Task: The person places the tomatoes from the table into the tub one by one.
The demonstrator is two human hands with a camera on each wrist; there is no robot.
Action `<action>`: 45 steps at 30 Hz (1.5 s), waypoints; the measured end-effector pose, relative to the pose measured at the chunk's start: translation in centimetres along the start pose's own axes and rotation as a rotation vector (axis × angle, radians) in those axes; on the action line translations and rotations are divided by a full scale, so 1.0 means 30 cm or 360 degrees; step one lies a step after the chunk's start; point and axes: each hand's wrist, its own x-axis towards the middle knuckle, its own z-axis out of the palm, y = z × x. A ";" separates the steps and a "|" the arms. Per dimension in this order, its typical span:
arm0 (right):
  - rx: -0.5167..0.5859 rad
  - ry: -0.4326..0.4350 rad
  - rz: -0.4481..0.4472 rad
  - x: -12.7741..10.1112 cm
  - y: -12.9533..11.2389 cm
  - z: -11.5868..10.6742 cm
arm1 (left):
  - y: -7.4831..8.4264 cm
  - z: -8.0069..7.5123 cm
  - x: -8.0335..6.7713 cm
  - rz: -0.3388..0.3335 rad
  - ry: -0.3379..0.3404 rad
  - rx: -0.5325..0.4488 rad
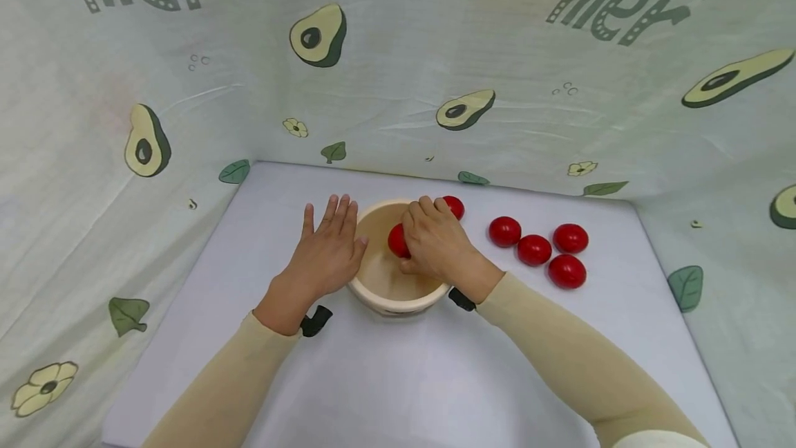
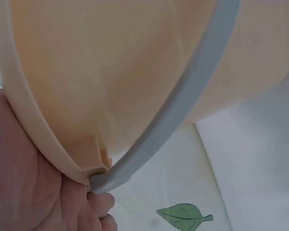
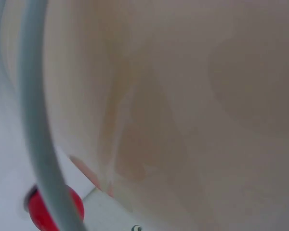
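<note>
A beige bucket [image 1: 398, 306] stands on the white table, its mouth facing up. Over its mouth my right hand [image 1: 438, 244] grips a smooth, shiny red ball [image 1: 396, 240], partly hidden by the fingers. My left hand [image 1: 326, 254] rests against the bucket's left rim with fingers straight, back of the hand up. In the left wrist view, the hand lies along the rim near the joint of the grey handle [image 2: 168, 110]. The right wrist view is mostly filled by the bucket's wall [image 3: 183, 120]; the right hand does not show there.
One red ball [image 1: 456, 207] lies behind the right hand, partly covered. Several more red balls [image 1: 533, 249] lie on the table [image 1: 398, 379] right of the bucket. A cloth [image 1: 385, 75] printed with avocados rises behind and at the sides.
</note>
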 end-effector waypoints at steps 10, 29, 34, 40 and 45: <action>0.0050 0.0065 0.0000 0.010 -0.001 -0.002 | -0.014 0.007 -0.001 0.0005 0.0031 -0.0025; 0.0370 -0.0136 0.0460 -0.044 0.388 0.214 | -0.007 0.017 0.005 -0.0015 0.0009 -0.0076; 0.0445 -0.0269 0.0496 -0.041 0.361 0.337 | -0.003 0.020 0.007 -0.0002 0.0021 -0.0080; 0.0574 -0.0301 0.0592 -0.024 0.344 0.403 | -0.002 0.019 0.007 0.0013 0.0017 -0.0092; 0.0559 -0.0261 0.0664 -0.016 0.338 0.398 | -0.007 0.016 0.004 0.0011 0.0013 -0.0097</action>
